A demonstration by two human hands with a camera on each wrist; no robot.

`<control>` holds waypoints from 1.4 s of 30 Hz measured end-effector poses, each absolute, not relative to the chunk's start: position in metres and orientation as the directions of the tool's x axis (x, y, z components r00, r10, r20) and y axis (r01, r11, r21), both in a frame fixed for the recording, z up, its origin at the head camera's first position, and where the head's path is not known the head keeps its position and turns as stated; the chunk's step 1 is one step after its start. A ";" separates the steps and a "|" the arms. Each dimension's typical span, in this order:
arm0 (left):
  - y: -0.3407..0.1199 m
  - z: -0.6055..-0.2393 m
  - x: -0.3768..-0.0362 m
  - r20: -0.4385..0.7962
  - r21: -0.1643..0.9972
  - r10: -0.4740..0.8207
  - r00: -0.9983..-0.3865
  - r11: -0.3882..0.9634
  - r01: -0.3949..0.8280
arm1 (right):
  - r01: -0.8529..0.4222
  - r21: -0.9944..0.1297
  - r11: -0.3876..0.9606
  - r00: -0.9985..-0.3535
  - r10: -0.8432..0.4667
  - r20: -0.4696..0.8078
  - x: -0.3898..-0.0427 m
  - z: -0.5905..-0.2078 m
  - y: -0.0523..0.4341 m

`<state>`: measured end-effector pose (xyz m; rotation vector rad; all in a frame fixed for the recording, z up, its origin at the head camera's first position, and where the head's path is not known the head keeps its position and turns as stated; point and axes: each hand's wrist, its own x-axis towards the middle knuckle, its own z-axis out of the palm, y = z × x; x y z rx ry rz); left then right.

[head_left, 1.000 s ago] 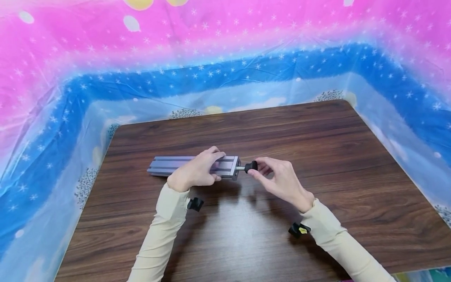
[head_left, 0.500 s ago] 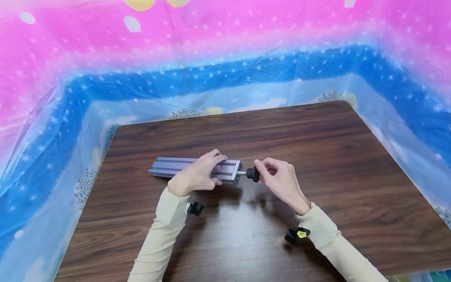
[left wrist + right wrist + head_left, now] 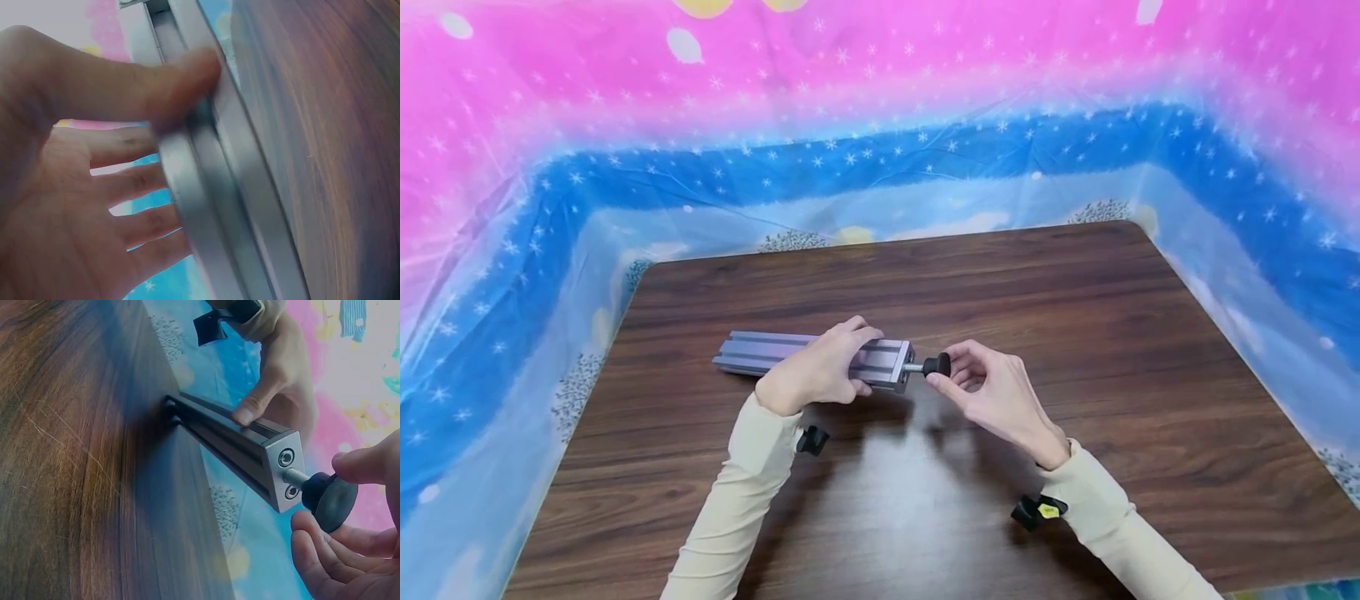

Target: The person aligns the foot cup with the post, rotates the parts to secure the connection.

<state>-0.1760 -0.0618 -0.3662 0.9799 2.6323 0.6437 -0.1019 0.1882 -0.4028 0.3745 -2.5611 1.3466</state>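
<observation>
A grey aluminium extrusion profile (image 3: 760, 350) with slots along its sides lies lengthwise in the head view, its right end raised off the table. My left hand (image 3: 820, 367) grips it near the right end; in the left wrist view the thumb (image 3: 187, 81) presses one slotted face, with the other fingers behind. From the profile's end plate (image 3: 282, 487), which has two screws, sticks out a threaded stem with a black levelling foot (image 3: 937, 365). My right hand (image 3: 1000, 392) pinches the round black base of that foot between thumb and fingers, as the right wrist view shows.
A brown wood-grain table (image 3: 887, 292) lies under both hands. Pink and blue patterned cloth (image 3: 880, 150) hangs around its back and sides. A black wrist camera (image 3: 812, 440) sits at the left cuff, another black camera (image 3: 1033, 510) at the right.
The right thumb has swung over the foot's base and back to its lower edge, the fingers taking a fresh hold. The profile's right end sits slightly lower; the left hand keeps its grip.
</observation>
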 end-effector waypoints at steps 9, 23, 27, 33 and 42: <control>-0.059 -0.367 -0.178 0.000 0.429 0.700 -0.714 0.645 0.632 | -0.324 -0.766 0.556 -0.940 -0.101 0.325 -0.105 -0.407 0.189; -0.064 -0.358 -0.179 0.020 0.430 0.712 -0.702 0.628 0.649 | -0.525 -0.603 0.601 -0.842 -0.264 0.470 -0.103 -0.407 0.199; -0.064 -0.357 -0.181 0.016 0.425 0.716 -0.698 0.627 0.653 | -0.692 -0.422 0.585 -0.687 -0.357 0.632 -0.108 -0.406 0.203; -0.066 -0.359 -0.184 -0.021 0.408 0.719 -0.695 0.641 0.650 | -0.760 -0.336 0.556 -0.613 -0.441 0.656 -0.114 -0.403 0.202; -0.068 -0.357 -0.183 0.003 0.415 0.727 -0.686 0.624 0.663 | -0.748 -0.362 0.556 -0.619 -0.389 0.682 -0.117 -0.411 0.199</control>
